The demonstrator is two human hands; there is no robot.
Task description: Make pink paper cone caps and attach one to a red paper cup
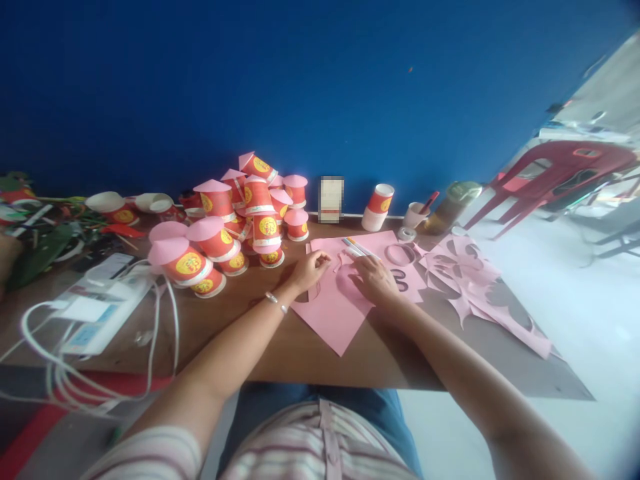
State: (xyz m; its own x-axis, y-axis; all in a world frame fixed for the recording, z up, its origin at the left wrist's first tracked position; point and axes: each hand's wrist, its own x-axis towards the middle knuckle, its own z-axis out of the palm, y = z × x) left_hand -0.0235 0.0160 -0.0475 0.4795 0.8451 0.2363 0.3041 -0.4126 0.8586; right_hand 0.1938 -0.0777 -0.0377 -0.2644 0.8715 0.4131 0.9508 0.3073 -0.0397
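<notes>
Over the left side of a pink paper sheet (340, 327), my left hand (311, 268) is closed, thumb and fingertips pinched together. What it pinches, if anything, is too small to make out. My right hand (375, 277) lies on the pink paper with fingers stretched forward. Beneath and beside its fingertips is a rounded pink paper piece (346, 283), and a narrow pink strip lies near it. Slim white pens (356, 247) rest just beyond the right fingers. A dark looped item (400, 280) lies to the right of that hand; its kind is unclear.
Red paper cups with pink paper cones (267, 227) are piled at left. A power strip (95, 320) with white cables lies front left. Stacked cups (379, 207), a tape roll (407, 234), and a bottle (453, 203) stand behind. Pink paper scraps (470, 267) cover the right.
</notes>
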